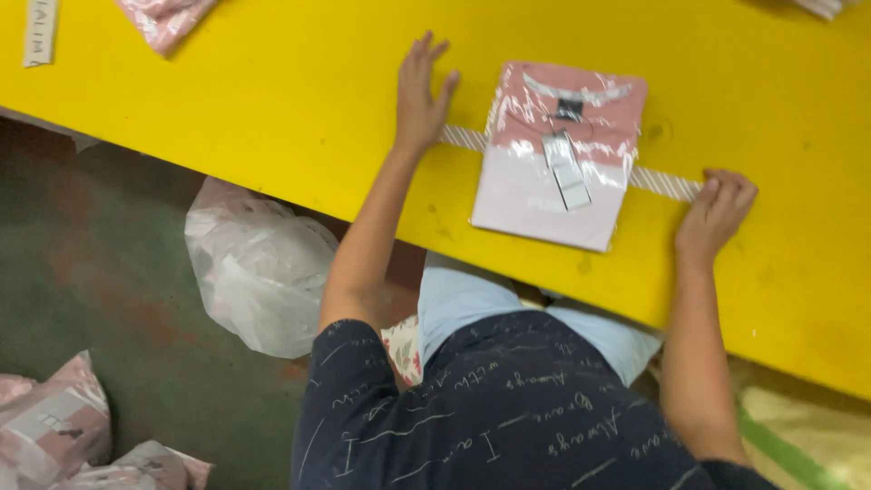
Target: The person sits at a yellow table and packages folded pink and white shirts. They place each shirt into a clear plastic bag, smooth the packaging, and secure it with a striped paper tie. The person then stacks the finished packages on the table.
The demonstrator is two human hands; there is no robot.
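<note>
Left hand [420, 95] and right hand [715, 213] pin striped strip [667, 184] (under bagged shirt [555, 154])

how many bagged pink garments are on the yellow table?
2 fully on it: one folded pack lying on the strip between the hands, one at the top-left edge, cut off. More may lie outside the frame.

One head-worn camera looks steeply down, close over the yellow table [272, 100] edge and floor [109, 272].

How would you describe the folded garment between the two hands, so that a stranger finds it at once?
On the yellow table, look between the left hand and the right hand. There lies the folded garment in clear plastic, on a striped strip. Alone there, it is pink above, white below, with a hanging tag.
</note>
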